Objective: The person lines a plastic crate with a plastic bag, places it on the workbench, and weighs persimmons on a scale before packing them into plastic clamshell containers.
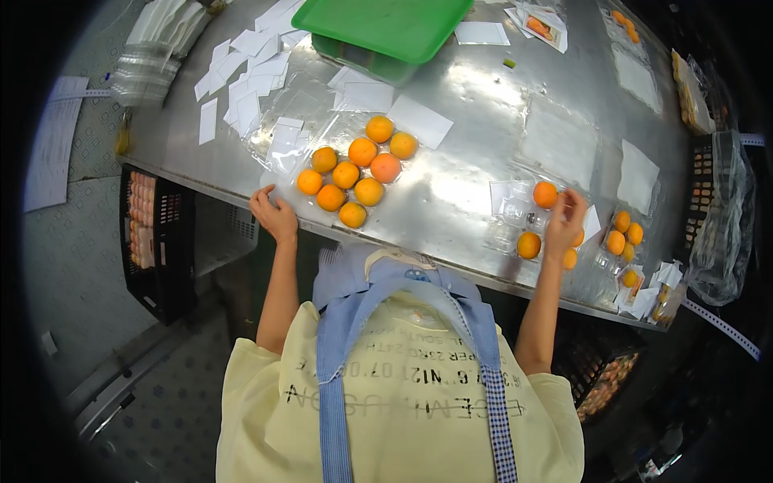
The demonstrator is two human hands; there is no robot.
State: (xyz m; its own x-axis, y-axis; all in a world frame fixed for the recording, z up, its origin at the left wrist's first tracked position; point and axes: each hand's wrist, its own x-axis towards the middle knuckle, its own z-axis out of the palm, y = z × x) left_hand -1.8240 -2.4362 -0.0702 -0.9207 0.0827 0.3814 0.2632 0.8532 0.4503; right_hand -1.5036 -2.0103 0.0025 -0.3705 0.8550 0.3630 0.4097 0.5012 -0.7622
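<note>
My left hand (274, 214) rests at the table's front edge with its fingers apart and nothing in them. Up and to the right of it, a loose group of several orange fruits (346, 175) lies on the metal table, partly over clear plastic. My right hand (568, 211) is over a clear plastic tray (515, 211) at the right, its fingers bent close together beside an orange fruit (545, 194); what they hold, if anything, is hidden. Another fruit (529, 245) sits in the tray to the lower left, and two more show partly beside my right wrist.
A green lid (386, 24) covers a container at the back. White cards (250, 76) are scattered at the back left. Plastic trays (145, 68) are stacked at the far left. More fruits (616, 242) lie at the right. Black crates (157, 241) stand below the table's left edge.
</note>
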